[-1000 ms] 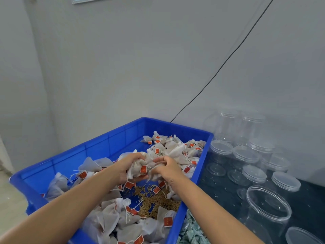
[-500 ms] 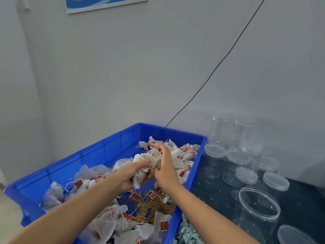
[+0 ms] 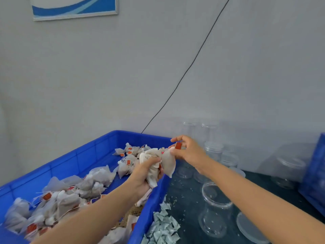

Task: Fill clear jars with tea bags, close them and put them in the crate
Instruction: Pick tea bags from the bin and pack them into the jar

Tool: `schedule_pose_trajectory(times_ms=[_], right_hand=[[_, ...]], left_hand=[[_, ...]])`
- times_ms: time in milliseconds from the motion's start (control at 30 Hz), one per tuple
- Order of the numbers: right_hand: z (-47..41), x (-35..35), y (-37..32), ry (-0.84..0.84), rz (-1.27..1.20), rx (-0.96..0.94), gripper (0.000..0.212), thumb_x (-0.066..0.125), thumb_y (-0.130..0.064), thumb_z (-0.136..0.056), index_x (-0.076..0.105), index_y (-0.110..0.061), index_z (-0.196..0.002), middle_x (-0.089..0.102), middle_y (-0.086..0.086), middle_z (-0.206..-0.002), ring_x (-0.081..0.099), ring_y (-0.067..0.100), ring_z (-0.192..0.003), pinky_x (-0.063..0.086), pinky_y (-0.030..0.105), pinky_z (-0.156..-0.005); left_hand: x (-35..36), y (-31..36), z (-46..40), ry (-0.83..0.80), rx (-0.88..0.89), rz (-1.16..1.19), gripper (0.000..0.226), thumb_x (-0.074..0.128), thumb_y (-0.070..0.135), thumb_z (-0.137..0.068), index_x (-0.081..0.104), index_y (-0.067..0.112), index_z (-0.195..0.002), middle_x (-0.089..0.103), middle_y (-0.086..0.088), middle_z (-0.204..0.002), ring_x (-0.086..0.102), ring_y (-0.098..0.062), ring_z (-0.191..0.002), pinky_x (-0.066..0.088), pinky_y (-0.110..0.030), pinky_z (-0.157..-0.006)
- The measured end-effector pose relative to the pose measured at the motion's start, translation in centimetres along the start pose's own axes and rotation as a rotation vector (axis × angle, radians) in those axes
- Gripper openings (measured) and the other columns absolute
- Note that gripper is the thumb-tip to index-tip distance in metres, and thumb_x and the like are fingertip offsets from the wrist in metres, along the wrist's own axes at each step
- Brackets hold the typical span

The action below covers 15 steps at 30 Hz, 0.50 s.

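- Tea bags (image 3: 153, 164) filled my left hand (image 3: 146, 175); its grip was curled tight round a bunch of them, held over the right rim of the blue tub (image 3: 73, 157).
- My right hand (image 3: 189, 150) sat just beyond that rim, its grip a pinch of thumb and fingers on a red tag (image 3: 178, 145) at the top of one bag (image 3: 168, 163), which hung down against the bunch in my left hand.
- Many loose tea bags (image 3: 66, 198) with red tags lay heaped in the tub, mostly at its near left and far right, and some brown grains (image 3: 133, 211) were spilled on its floor near my left forearm.
- An open clear jar (image 3: 217, 206) stood on the dark table (image 3: 190, 205) just right of the tub, below my right forearm, with a loose lid (image 3: 249, 229) lying near it at the bottom edge.
- More clear jars (image 3: 213, 150), some with lids on, stood farther back against the grey wall (image 3: 158, 67).
- A pile of small pale sachets (image 3: 163, 226) lay on the table beside the tub's near right wall.
- A blue crate (image 3: 314, 173) showed at the right edge, with a lidded jar (image 3: 288, 171) just beside it.
- A black cable (image 3: 184, 74) ran slantwise down the wall, and a blue-and-white picture (image 3: 73, 7) hung at the upper left.
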State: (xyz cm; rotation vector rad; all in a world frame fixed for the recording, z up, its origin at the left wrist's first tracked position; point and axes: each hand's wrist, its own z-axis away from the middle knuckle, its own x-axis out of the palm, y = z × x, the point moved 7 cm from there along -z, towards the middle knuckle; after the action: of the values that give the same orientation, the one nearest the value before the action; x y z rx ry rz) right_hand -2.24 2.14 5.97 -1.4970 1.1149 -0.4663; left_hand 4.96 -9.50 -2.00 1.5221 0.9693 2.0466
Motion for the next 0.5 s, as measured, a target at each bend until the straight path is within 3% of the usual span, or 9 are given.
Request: schedule_pose_trajectory(times_ms=[100,167,267,367,433,500], right_hand=[[1.4,-3.5,0.8,0.089,0.087,0.009,0.025,0.072,-0.006,-0.083,0.063,-0.007,-0.106,0.055,0.009,-0.088,0.053,0.018,-0.083,0.053,0.034,-0.082],[2.2,-5.8,1.5,0.169,0.083,0.045,0.027,0.076,-0.006,-0.079,0.064,-0.006,-0.104,0.059,0.009,-0.088,0.055,0.018,-0.084,0.052,0.038,-0.085],[3.3,-8.7,3.1,0.236,-0.097,0.148,0.023,0.076,-0.001,-0.077,0.063,-0.005,-0.096,0.064,0.010,-0.088,0.060,0.019,-0.083,0.053,0.037,-0.083],[4.6,-10.1,4.9,0.214,-0.395,0.281,0.011,0.072,-0.007,-0.081,0.065,-0.004,-0.090,0.069,0.008,-0.081,0.065,0.015,-0.071,0.055,0.023,-0.066],[5.4,-10.9,5.7,0.212,-0.448,0.316,0.011,0.070,-0.010,-0.084,0.067,-0.004,-0.092,0.070,0.007,-0.080,0.066,0.014,-0.067,0.054,0.021,-0.061],[6.0,-11.8,6.2,0.216,-0.409,0.320,0.010,0.070,-0.010,-0.084,0.067,-0.004,-0.092,0.071,0.007,-0.083,0.066,0.016,-0.072,0.055,0.023,-0.066]], left_hand=[[3.8,-1.7,-0.3,-0.059,0.027,-0.024,0.010,0.061,0.000,-0.088,0.058,0.009,-0.092,0.064,-0.013,-0.084,0.060,-0.018,-0.071,0.052,-0.023,-0.051],[5.7,-3.1,-0.5,-0.093,0.034,-0.035,0.011,0.059,0.000,-0.089,0.057,0.009,-0.094,0.064,-0.011,-0.080,0.060,-0.018,-0.070,0.053,-0.024,-0.052],[8.2,-5.3,-0.6,-0.156,0.021,-0.073,0.011,0.058,0.001,-0.090,0.058,0.008,-0.098,0.063,-0.014,-0.086,0.060,-0.020,-0.074,0.052,-0.028,-0.059],[9.8,-7.3,-0.8,-0.189,0.006,-0.115,0.008,0.057,0.001,-0.090,0.062,0.008,-0.091,0.065,-0.013,-0.077,0.061,-0.020,-0.068,0.049,-0.033,-0.064],[10.4,-8.4,-1.0,-0.205,-0.007,-0.179,0.008,0.057,0.005,-0.091,0.062,0.007,-0.097,0.065,-0.012,-0.079,0.061,-0.018,-0.067,0.050,-0.032,-0.064],[10.6,-9.3,-1.3,-0.215,-0.010,-0.247,0.013,0.059,0.006,-0.091,0.062,0.007,-0.103,0.064,-0.011,-0.082,0.060,-0.017,-0.068,0.047,-0.031,-0.064]])
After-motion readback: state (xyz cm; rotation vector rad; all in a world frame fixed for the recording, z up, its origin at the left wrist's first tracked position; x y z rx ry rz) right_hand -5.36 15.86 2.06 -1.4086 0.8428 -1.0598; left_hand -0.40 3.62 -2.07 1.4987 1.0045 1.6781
